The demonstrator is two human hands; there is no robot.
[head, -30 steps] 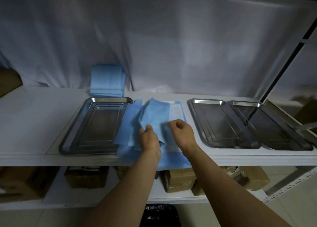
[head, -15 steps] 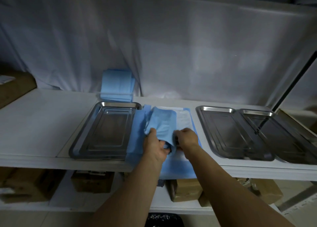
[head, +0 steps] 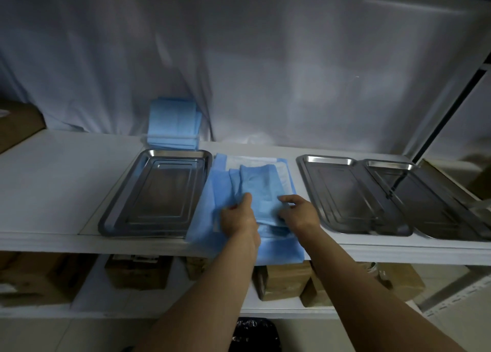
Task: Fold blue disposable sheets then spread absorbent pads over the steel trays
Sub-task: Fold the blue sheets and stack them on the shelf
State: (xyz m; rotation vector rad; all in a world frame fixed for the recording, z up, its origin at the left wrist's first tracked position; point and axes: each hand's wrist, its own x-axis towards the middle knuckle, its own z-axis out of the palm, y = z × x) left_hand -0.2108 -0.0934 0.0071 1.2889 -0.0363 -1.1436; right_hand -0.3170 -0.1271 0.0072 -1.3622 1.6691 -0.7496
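A folded blue sheet [head: 261, 192] lies on a spread pad [head: 271, 248] on the white shelf [head: 61, 181], between the steel trays. The left hand [head: 239, 219] pinches its left edge; the right hand [head: 300, 212] curls over its right edge. Three trays show: one to the left [head: 156, 195], two to the right [head: 348, 196] [head: 435, 200] touching. A stack of blue sheets [head: 174, 124] leans behind the left tray. Cardboard boxes [head: 138, 272] sit beneath.

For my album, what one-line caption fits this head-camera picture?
Two hands, left hand and right hand, fold a blue sheet between steel trays on a white shelf.
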